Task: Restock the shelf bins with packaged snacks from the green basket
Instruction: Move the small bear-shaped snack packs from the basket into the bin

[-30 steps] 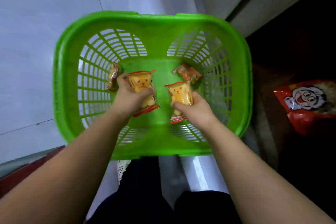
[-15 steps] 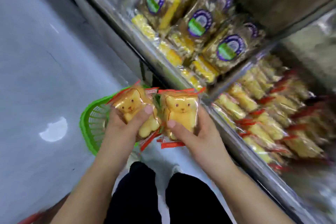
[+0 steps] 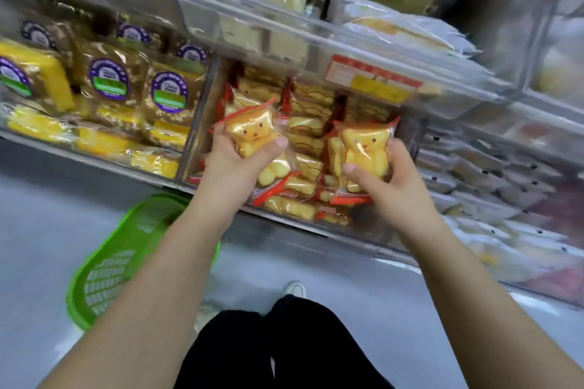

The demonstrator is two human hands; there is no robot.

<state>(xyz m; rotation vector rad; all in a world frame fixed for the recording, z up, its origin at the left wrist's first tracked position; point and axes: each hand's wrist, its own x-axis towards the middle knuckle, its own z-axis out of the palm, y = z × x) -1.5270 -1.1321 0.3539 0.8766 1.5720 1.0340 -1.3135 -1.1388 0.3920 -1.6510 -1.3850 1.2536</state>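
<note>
Floor: pale grey, smooth floor point(image 3: 44, 230) running under the shelving; the person's dark trousers and one light shoe point(image 3: 295, 288) show at the bottom of the view.
Green basket: green basket point(image 3: 104, 275) stands on the floor to the left, partly hidden behind the left forearm; its contents cannot be made out.
Shelving: clear-fronted shelf bins in tiers fill the upper half of the view, the edges blurred.
Middle bin: bear-snack bin point(image 3: 303, 123) is already stacked with red-edged packets of the same kind; a red and yellow price label point(image 3: 373, 79) sits on the rail above it.
Left bin: brown and yellow cakes with purple round labels point(image 3: 109, 79).
Right bins: pale, whitish packets point(image 3: 493, 167), possibly flat cakes, too blurred to name.
Left hand: left hand point(image 3: 235, 164), grip closed around a bear-shaped snack packet point(image 3: 252, 139), thumb across its front, held up at the bin's open front.
Right hand: right hand point(image 3: 384, 180), grip closed around a second bear packet point(image 3: 363, 151), thumb on its lower front, just right of the first, the two packets apart.
</note>
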